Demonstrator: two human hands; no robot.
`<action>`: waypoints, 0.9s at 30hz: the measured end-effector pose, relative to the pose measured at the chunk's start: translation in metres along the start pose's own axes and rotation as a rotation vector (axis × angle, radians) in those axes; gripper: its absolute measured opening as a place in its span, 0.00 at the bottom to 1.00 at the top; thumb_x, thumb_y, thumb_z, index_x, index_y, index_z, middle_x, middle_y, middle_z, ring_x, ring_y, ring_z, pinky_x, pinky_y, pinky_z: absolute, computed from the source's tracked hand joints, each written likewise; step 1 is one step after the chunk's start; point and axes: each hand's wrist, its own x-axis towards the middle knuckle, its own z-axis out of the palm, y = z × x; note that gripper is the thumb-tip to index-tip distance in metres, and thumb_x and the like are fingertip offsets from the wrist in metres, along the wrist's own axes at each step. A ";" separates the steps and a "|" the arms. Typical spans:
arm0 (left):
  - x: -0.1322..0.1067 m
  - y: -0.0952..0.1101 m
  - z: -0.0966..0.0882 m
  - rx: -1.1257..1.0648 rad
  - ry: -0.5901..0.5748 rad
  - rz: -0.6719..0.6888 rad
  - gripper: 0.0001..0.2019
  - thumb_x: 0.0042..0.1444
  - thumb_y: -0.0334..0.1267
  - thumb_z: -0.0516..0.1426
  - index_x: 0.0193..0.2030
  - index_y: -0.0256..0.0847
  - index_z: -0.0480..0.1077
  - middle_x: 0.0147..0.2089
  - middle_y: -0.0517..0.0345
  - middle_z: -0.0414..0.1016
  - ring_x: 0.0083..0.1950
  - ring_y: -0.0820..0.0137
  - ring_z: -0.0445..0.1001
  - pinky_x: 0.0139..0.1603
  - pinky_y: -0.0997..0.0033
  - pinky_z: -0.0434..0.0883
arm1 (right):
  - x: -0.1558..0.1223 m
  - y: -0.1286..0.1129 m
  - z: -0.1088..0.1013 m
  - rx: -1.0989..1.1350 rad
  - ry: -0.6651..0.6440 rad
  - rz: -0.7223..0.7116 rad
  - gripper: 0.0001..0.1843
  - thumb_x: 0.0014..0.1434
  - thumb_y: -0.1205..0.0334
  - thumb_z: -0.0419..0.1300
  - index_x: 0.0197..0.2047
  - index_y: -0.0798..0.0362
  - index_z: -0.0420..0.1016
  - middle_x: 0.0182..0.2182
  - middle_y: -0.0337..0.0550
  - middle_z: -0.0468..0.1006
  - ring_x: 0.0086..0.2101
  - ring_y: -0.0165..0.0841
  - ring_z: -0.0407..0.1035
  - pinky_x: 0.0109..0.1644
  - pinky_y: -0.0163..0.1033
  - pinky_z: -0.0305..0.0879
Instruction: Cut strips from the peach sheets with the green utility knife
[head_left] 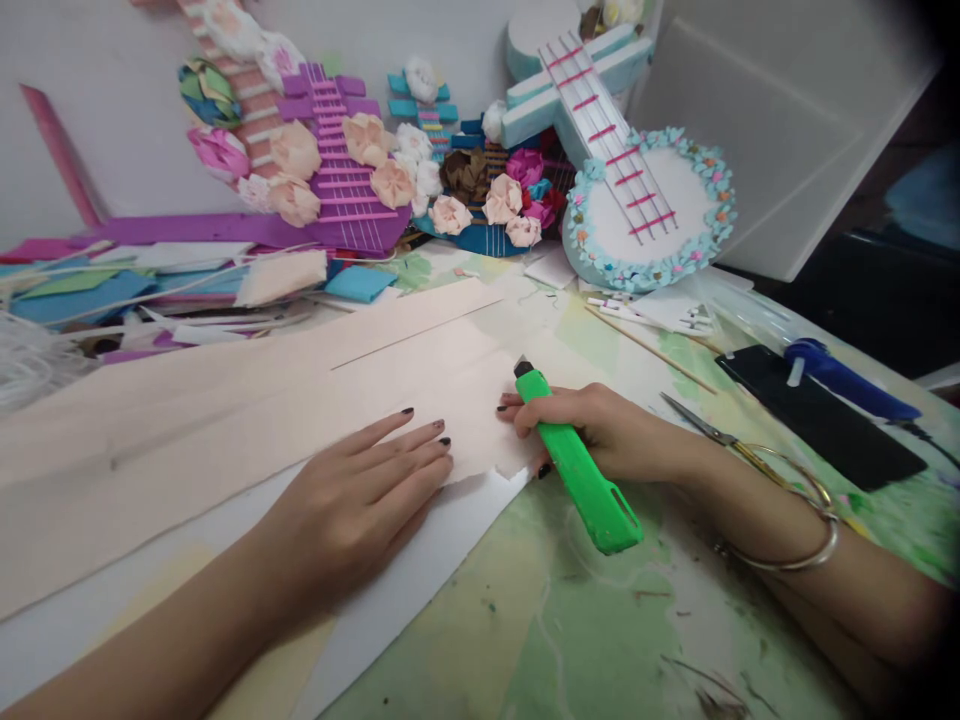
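Had peach paper [247,410] under the left hand [382,490] and, in the right hand [600,428], a green cutter [581,470]

Worked at a tabletop [480,620] patterned in green, white and yellow. Had the peach paper spread over the left and middle of it, with a thin straight dark line, like a slit, near the far edge. Saw a white sheet [375,612] underneath, showing along the near side with a curved edge.

Saw a pale blue guitar-shaped model [626,165] standing tilted behind, with small paper pieces ringed about its white face; left of it, saw a purple model [352,200] with pink crossbars, among paper flowers.

Rested the left hand palm down on the paper near its close edge, fingers stretched forward, slightly fanned. Held the right hand just beside the paper's right end, fingers curled around the front half of the cutter; could not tell the thumb's exact hold, mostly hidden behind the handle.

Noticed a black phone-like slab [825,420] lying at far right, with a blue tool [855,380] at its far edge. Aimed the cutter away and to the left. Saw gold-handled scissors [705,425] near the right forearm. Could not tell contact between the cutter's blade [522,361] and the paper.
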 end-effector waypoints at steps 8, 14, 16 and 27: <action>-0.011 -0.002 0.001 0.027 0.004 0.024 0.13 0.65 0.24 0.49 0.51 0.31 0.71 0.50 0.43 0.79 0.60 0.59 0.72 0.64 0.51 0.68 | 0.000 0.001 -0.001 -0.028 -0.013 0.006 0.13 0.61 0.61 0.62 0.49 0.48 0.73 0.56 0.44 0.75 0.54 0.38 0.72 0.55 0.40 0.67; -0.006 0.000 -0.003 0.063 0.042 0.041 0.11 0.63 0.25 0.52 0.50 0.30 0.71 0.47 0.43 0.80 0.57 0.58 0.75 0.60 0.50 0.72 | 0.001 0.000 -0.001 -0.026 -0.017 0.006 0.12 0.61 0.59 0.61 0.49 0.47 0.73 0.55 0.44 0.76 0.54 0.38 0.71 0.56 0.40 0.67; -0.003 0.001 -0.004 0.089 0.020 0.040 0.10 0.62 0.25 0.54 0.49 0.30 0.71 0.46 0.43 0.80 0.56 0.57 0.76 0.59 0.50 0.73 | 0.000 -0.001 -0.002 -0.017 -0.017 0.008 0.13 0.60 0.58 0.62 0.49 0.47 0.73 0.56 0.44 0.75 0.54 0.38 0.71 0.56 0.41 0.67; -0.001 -0.001 -0.001 0.158 0.067 -0.001 0.11 0.64 0.24 0.50 0.49 0.34 0.70 0.45 0.49 0.81 0.55 0.62 0.77 0.62 0.52 0.70 | 0.000 -0.001 -0.001 -0.024 -0.018 0.011 0.12 0.60 0.59 0.62 0.49 0.47 0.73 0.57 0.44 0.75 0.55 0.38 0.70 0.57 0.41 0.66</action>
